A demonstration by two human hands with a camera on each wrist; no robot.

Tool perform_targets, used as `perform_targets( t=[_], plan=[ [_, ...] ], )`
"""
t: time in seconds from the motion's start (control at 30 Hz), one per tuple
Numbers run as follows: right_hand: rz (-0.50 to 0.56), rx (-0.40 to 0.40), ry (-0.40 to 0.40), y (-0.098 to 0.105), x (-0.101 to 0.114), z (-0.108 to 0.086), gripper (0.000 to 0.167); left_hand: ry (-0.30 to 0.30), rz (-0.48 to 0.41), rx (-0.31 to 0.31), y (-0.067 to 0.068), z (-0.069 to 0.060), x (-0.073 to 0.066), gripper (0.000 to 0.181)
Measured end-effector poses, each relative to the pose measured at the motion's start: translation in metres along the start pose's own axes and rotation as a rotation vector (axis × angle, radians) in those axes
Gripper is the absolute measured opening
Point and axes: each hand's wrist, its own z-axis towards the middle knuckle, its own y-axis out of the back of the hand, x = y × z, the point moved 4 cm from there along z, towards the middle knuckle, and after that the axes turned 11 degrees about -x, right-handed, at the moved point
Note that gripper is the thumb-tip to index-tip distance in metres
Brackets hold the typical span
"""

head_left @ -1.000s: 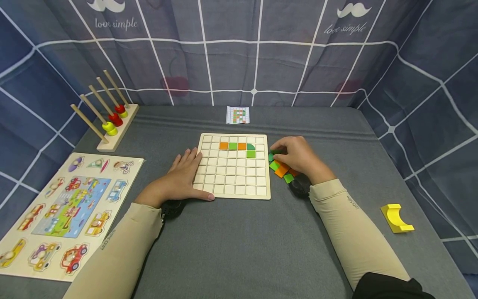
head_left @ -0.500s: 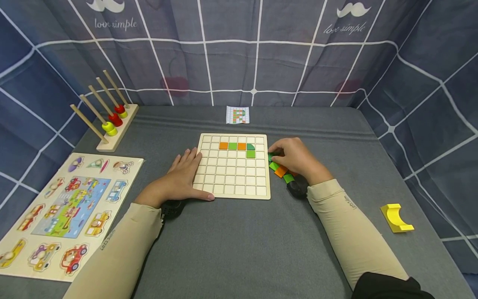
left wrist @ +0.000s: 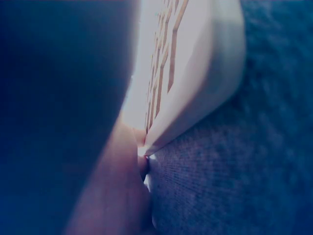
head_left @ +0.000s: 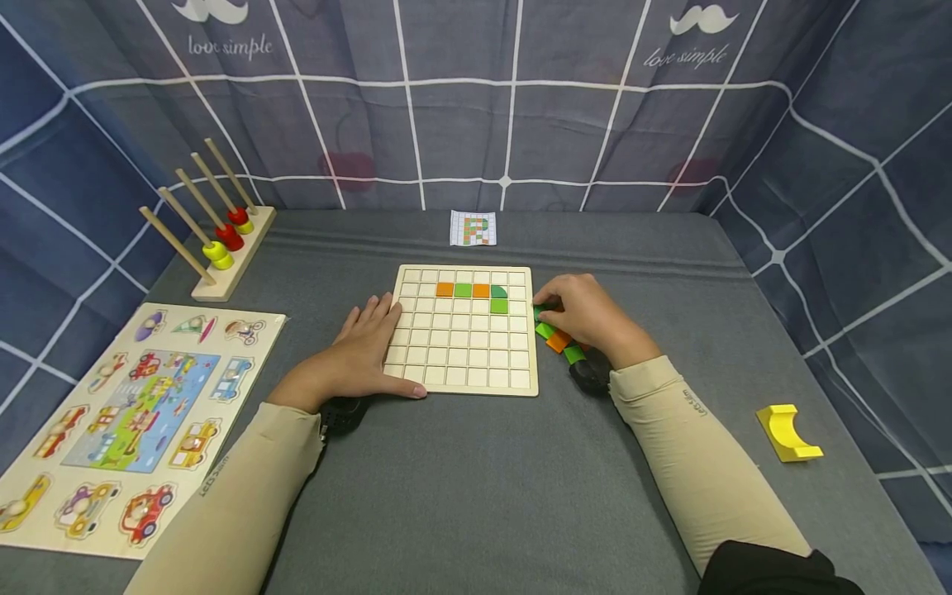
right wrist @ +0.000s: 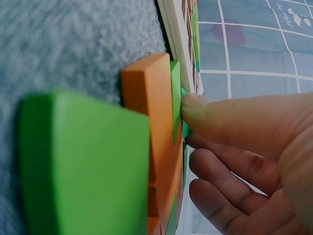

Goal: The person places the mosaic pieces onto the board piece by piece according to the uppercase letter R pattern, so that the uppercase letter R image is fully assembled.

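My left hand [head_left: 364, 347] lies spread against the left edge of a pale wooden grid board [head_left: 461, 339], thumb along its front corner. In the board's upper part sit orange and green square tiles, with a dark green rounded piece [head_left: 499, 292] ending the row and a green tile [head_left: 499, 307] below it. Just off the board's right edge, my right hand [head_left: 591, 314] pinches a dark green tile [right wrist: 185, 127] at a small pile; its index fingertip is hidden. In that pile are orange tiles [right wrist: 159, 98] and a bright green tile [right wrist: 93, 161]. The left wrist view is dark and blurred.
A pattern card [head_left: 473, 229] lies behind the board. At left are a peg stacker [head_left: 249, 256] with red and yellow beads and a picture puzzle board [head_left: 245, 364]. A yellow arched block [head_left: 788, 434] lies at right. Checked curtains surround the grey table [head_left: 476, 496].
My right hand has shifted slightly left toward the board, its fingers closing in on the pile's dark green tile. The left hand has stayed put, and the tiles on the board are unchanged.
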Motion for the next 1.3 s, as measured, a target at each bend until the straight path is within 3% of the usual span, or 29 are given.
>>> perform_targets(
  t=[0.47,1.1,1.3],
  plan=[
    [0.051,-0.001,-0.049,0.005,-0.006,0.000,0.015,-0.003,-0.005,0.002,0.000,0.000,-0.001,0.146],
    [0.035,0.082,-0.035,0.013,-0.013,-0.001,0.017,-0.006,-0.011,-0.004,0.000,0.000,0.001,0.147],
    [0.025,0.068,-0.018,0.015,-0.012,-0.002,0.013,-0.009,-0.009,-0.005,0.000,0.000,0.001,0.147]
  ],
)
